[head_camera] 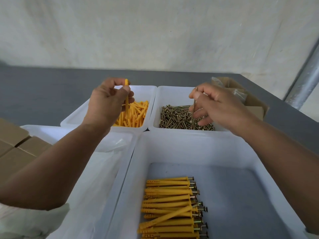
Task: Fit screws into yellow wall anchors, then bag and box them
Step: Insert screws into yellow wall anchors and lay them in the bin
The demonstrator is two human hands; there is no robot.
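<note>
Grey tabletop [43, 94] meets a pale, scuffed wall [155, 31]; the left hand [105, 102] pinches a yellow wall anchor [127, 102], the right hand [219, 104] a screw [193, 107].

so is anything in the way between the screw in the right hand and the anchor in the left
Nothing visible. The screw pinched in the right hand and the yellow anchor held in the left hand have only open air between them, above the side-by-side anchor bin and screw bin.
</note>
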